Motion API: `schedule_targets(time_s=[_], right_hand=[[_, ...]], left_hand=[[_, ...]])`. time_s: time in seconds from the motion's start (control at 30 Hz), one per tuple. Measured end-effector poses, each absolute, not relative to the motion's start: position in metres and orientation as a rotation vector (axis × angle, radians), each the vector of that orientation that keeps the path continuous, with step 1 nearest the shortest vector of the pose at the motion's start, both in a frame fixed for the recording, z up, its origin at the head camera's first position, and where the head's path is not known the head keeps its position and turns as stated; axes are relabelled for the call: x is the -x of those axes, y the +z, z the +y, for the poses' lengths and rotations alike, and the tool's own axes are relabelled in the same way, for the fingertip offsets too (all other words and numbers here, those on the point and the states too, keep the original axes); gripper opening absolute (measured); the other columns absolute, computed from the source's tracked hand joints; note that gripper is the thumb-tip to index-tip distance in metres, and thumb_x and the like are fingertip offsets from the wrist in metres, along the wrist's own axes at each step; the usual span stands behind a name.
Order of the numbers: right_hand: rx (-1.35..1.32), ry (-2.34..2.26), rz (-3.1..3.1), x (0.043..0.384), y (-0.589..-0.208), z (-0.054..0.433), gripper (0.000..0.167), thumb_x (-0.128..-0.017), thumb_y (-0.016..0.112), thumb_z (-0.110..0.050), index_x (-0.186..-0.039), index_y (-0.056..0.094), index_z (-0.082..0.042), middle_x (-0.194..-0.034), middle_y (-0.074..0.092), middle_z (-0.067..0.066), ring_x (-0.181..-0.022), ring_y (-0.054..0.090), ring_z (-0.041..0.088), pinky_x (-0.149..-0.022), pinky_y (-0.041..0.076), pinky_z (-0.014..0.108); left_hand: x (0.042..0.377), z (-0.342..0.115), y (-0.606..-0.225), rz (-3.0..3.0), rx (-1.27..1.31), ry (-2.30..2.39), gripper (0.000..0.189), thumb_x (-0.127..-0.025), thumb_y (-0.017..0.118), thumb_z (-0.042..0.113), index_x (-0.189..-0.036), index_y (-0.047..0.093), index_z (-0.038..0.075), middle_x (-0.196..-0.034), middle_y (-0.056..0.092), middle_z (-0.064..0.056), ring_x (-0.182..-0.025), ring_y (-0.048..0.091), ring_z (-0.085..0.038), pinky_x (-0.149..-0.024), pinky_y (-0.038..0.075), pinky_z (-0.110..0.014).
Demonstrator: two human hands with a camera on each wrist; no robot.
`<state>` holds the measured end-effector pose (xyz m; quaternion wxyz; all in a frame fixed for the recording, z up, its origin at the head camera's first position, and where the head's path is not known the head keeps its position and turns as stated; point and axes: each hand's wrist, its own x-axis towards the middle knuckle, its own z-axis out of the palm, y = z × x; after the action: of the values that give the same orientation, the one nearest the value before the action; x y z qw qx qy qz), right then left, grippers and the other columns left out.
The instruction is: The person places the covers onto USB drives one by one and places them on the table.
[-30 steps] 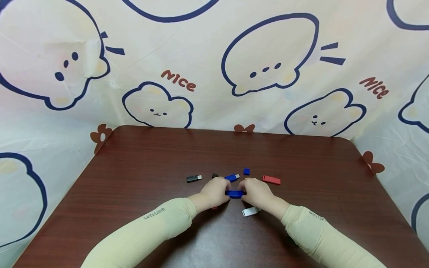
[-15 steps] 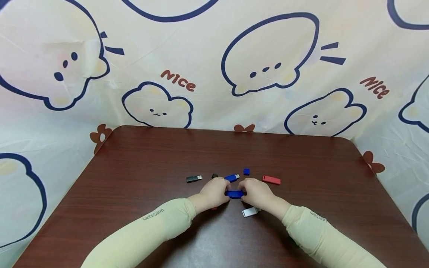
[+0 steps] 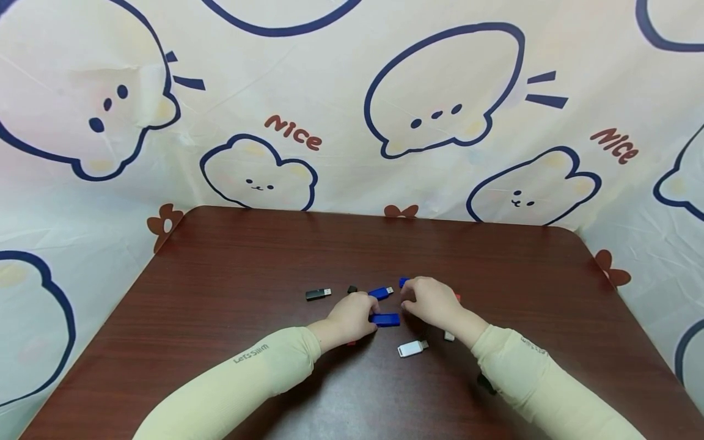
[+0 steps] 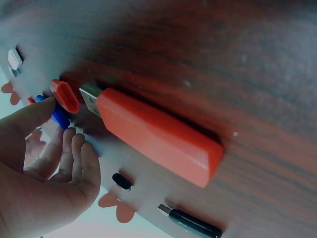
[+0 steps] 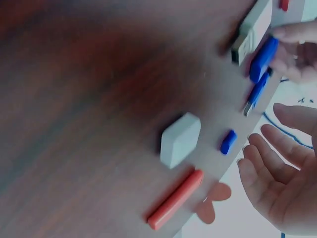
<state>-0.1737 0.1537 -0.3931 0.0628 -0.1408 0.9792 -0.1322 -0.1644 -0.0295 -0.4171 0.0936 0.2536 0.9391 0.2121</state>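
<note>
My left hand [image 3: 354, 315] pinches one end of a blue USB stick [image 3: 386, 319], whose plug is not visible, low over the table. In the left wrist view, thumb and fingertips are at that blue stick [image 4: 60, 115]. My right hand [image 3: 431, 302] holds nothing; its fingers are loosely bent beside a small blue cap [image 3: 404, 282]. The right wrist view shows a gap between the right hand [image 5: 282, 173] and that cap [image 5: 228, 142]. Behind the held stick lies another blue USB stick [image 3: 381, 293] with its metal plug bare.
On the brown table [image 3: 264, 256] lie a black USB stick [image 3: 318, 294], a black cap [image 3: 352, 289] and a white USB stick [image 3: 412, 348]. The left wrist view shows an uncapped red USB stick [image 4: 158, 136] and red cap [image 4: 65, 95]. A white cap [image 5: 181, 140] and red stick [image 5: 176, 200] lie right.
My right hand has let go of the blue USB stick and moved right and away from me to the blue cap. The left hand stays on the stick.
</note>
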Motion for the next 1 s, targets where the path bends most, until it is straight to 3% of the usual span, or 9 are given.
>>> schedule_targets(time_s=[0.3,0.5,1.0], right_hand=[[0.428,-0.318,2.986,0.197,-0.397,0.155,0.029,-0.081,0.070,-0.017,-0.108,0.067,-0.007,-0.103,0.066,0.010,-0.096,0.061,0.024,-0.074,0.053,0.040],[0.452,-0.202,3.009,0.206,-0.404,0.153,0.032,-0.081,0.071,-0.017,-0.111,0.067,-0.008,-0.105,0.066,0.010,-0.101,0.060,0.027,-0.077,0.053,0.041],[0.385,-0.223,3.011,0.212,-0.410,0.152,0.015,-0.081,0.070,-0.015,-0.092,0.069,-0.005,-0.086,0.066,0.007,-0.078,0.062,0.018,-0.066,0.052,0.035]], left_hand=[[0.164,-0.030,-0.417,2.781,-0.737,0.629,0.017,-0.074,0.076,0.015,-0.088,0.068,0.008,-0.079,0.056,-0.001,-0.070,0.050,-0.008,-0.065,0.045,-0.022],[0.163,-0.032,-0.417,2.780,-0.726,0.650,0.018,-0.074,0.076,0.017,-0.088,0.068,0.008,-0.080,0.057,0.000,-0.072,0.051,-0.008,-0.066,0.045,-0.022],[0.162,-0.036,-0.414,2.790,-0.742,0.714,0.021,-0.083,0.069,0.029,-0.087,0.069,0.008,-0.083,0.065,-0.001,-0.074,0.055,-0.008,-0.069,0.047,-0.023]])
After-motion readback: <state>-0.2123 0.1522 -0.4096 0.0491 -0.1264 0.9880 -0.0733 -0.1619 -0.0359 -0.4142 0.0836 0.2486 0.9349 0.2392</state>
